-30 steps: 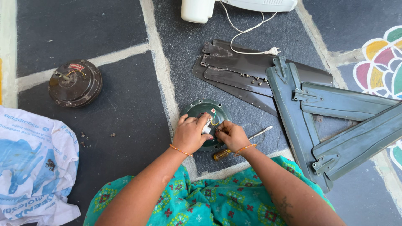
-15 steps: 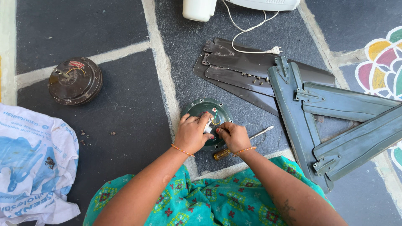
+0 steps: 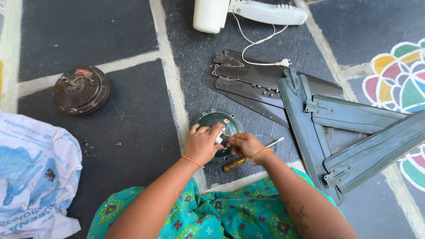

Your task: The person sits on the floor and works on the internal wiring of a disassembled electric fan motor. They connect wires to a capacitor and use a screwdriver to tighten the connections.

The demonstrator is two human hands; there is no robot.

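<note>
Two hands at work on the wiring of a round green fan motor on a stone floor

The left hand rests curled over the near edge of the green motor, pinching a small white part between thumb and fingers; the right hand is closed beside it, fingertips meeting the same part where coloured wires come out. The motor sits on the dark slab just in front of the person's knees. A yellow-handled screwdriver lies just under the right wrist. Dark fan blades lie beyond the motor, grey-green blades to the right, a brown motor well apart to the left, a printed bag at far left
</note>
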